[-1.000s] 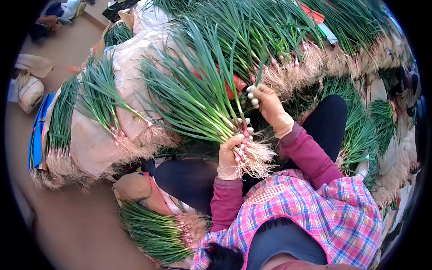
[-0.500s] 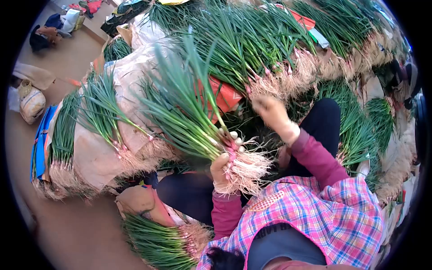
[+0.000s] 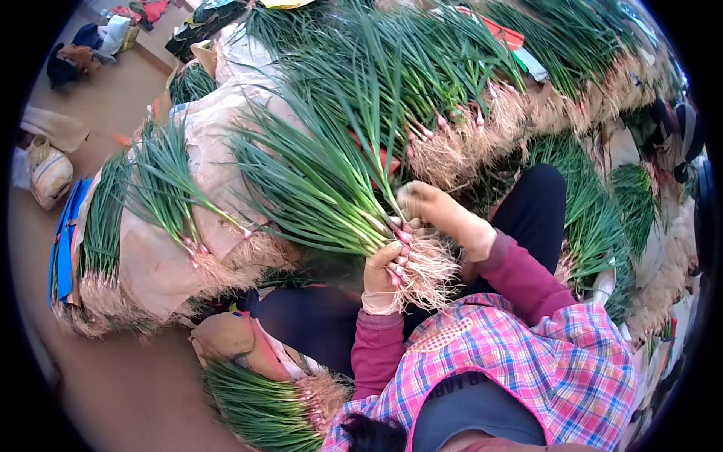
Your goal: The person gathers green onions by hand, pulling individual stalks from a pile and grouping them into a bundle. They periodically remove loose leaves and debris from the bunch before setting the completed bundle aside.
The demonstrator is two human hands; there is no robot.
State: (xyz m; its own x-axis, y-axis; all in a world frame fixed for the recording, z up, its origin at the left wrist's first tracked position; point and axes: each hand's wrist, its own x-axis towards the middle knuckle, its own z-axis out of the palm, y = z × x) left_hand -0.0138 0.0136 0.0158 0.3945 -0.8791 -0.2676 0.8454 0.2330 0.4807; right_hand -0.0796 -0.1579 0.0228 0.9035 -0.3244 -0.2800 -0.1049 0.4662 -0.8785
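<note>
A thick bunch of green garlic (image 3: 324,203) fans up and to the left, its pink bulbs (image 3: 403,237) and pale stringy roots (image 3: 429,271) hanging at the lower right. My left hand (image 3: 382,275), in a pale glove, is wrapped round the bunch at the bulbs. Against the right side of the bunch, my right hand (image 3: 437,212) is closed with curled fingers on a single garlic stalk (image 3: 386,184) just above the bulbs. The tips of the right fingers are partly hidden and slightly blurred.
A long row of green garlic (image 3: 452,83) lies beyond my hands, roots towards me. More garlic (image 3: 169,181) rests on tan sacking (image 3: 154,264) at left. Another pile (image 3: 256,407) is by my lower left, and several plants (image 3: 595,211) lie to the right.
My right hand has come down and left from the row of garlic to the bunch, meeting its right side. The bunch is turned slightly, still in my left hand.
</note>
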